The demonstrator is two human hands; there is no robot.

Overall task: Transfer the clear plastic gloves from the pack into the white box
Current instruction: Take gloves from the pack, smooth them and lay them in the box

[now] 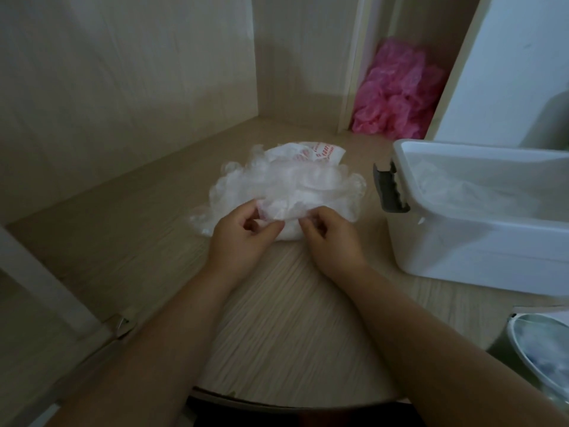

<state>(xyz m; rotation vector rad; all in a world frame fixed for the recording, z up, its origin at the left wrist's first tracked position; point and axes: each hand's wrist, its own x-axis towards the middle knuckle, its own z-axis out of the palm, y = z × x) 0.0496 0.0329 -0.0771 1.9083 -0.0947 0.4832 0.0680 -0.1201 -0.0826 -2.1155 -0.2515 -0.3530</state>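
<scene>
At the nearest edge, a pale wood-grain table [277, 309] is seen, with the rim of a round white container [520, 343] at about four o'clock from the hands. Further in, the left hand [243, 234] and the right hand [332, 238] are held close together. The fingers of each are curled, and the near edge of the clear plastic gloves [286, 186] is pinched between thumb and fingertips.

The gloves lie in a loose, crumpled heap on the table, just beyond the hands at twelve o'clock. Behind the heap, the pack [311, 151], printed in red, is partly covered by it.

The film is judged to be very light, limp and slippery, and single gloves are likely to cling together or slide out of a pinch. A gathered bunch, taken at the cuff edges, would probably be held more securely than one layer.

At three o'clock from the heap stands the white box [462, 248], open, with some clear film apparently inside. Its grey latch [389, 189] faces the heap. Farthest, at one o'clock, a pink plastic pile [397, 90] is seen in a recess.
</scene>
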